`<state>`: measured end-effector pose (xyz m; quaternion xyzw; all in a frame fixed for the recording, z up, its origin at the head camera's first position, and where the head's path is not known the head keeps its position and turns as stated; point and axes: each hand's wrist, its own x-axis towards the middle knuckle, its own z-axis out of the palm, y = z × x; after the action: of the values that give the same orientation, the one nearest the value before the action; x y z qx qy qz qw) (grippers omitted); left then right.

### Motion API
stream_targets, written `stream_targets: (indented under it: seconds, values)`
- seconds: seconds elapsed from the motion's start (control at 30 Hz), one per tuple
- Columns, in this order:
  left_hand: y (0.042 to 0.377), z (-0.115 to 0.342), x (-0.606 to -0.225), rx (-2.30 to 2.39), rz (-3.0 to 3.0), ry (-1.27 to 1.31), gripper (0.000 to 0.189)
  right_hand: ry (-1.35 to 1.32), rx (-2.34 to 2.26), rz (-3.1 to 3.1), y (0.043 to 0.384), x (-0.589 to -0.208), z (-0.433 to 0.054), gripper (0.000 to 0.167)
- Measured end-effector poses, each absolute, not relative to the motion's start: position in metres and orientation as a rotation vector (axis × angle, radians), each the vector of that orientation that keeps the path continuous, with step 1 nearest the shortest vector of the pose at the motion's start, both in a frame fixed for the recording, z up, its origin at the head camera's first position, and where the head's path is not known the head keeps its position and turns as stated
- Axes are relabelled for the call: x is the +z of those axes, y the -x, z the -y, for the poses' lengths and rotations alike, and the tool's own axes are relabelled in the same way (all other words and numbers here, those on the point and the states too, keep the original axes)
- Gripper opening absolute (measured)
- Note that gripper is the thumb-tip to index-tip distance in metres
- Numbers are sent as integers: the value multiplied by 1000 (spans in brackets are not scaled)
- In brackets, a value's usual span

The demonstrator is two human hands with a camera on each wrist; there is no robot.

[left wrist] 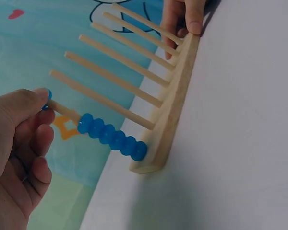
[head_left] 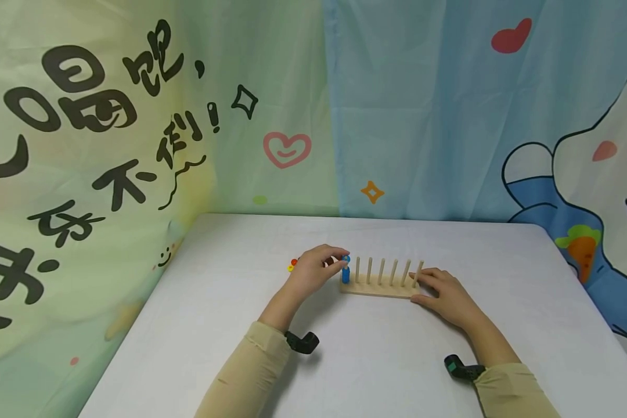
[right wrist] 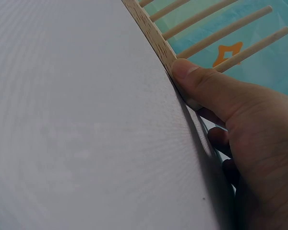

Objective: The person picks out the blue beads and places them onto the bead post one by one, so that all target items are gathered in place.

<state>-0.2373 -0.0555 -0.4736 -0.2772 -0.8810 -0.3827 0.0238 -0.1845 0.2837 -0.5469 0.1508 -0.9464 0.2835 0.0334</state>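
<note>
A wooden peg rack [head_left: 378, 288] rests on the table, with several upright pegs [left wrist: 110, 98] in a row. Blue beads [left wrist: 113, 137] are stacked on its leftmost peg, down to the base. At the top of that peg, my left hand [head_left: 313, 270] pinches another blue bead [left wrist: 49, 95] between thumb and fingers, mostly covered by them. My right hand [head_left: 446, 297] grips the rack's right end, thumb [right wrist: 187, 71] along the near side and fingers behind it. The other pegs carry no beads.
Small red and yellow beads [head_left: 293, 263] lie on the white table [head_left: 376, 354], just left of my left hand and partly behind it. A printed curtain [head_left: 407, 116] hangs along the table's back and left sides. Each wrist wears a black camera [head_left: 303, 342].
</note>
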Motion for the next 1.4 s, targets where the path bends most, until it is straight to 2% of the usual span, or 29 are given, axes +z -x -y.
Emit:
stream_targets:
  seconds: [0.37, 0.97, 1.4]
  values:
    - [236, 56, -491, -1184, 2748, 818, 26, -458, 872, 2914, 185, -550, -285, 60]
    - [230, 61, -510, -1215, 2803, 714, 35, -476, 878, 2897, 185, -548, -285, 59]
    - [242, 96, -531, -1094, 2825, 259, 23, -474, 882, 2904, 185, -547, -285, 59]
